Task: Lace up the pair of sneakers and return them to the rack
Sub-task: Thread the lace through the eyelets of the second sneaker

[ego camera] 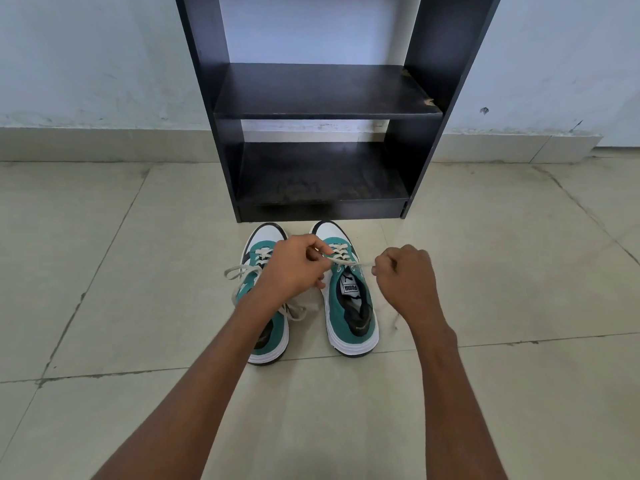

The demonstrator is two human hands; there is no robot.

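Note:
Two green and white sneakers stand side by side on the floor, toes toward the rack. The left sneaker (268, 341) has loose cream lace loops spilling to its left side. The right sneaker (349, 306) is laced through its eyelets, and its lace (360, 265) is stretched taut across the top. My left hand (294, 268) pinches one end of that lace over the gap between the shoes. My right hand (405, 275), to the right of the shoe, is closed on the other end. The black rack (325, 91) stands just beyond the toes with both shelves bare.
The rack stands against a pale wall (86, 64) with a tiled skirting. Large beige floor tiles (121, 271) with dark grout lines spread to both sides and toward me.

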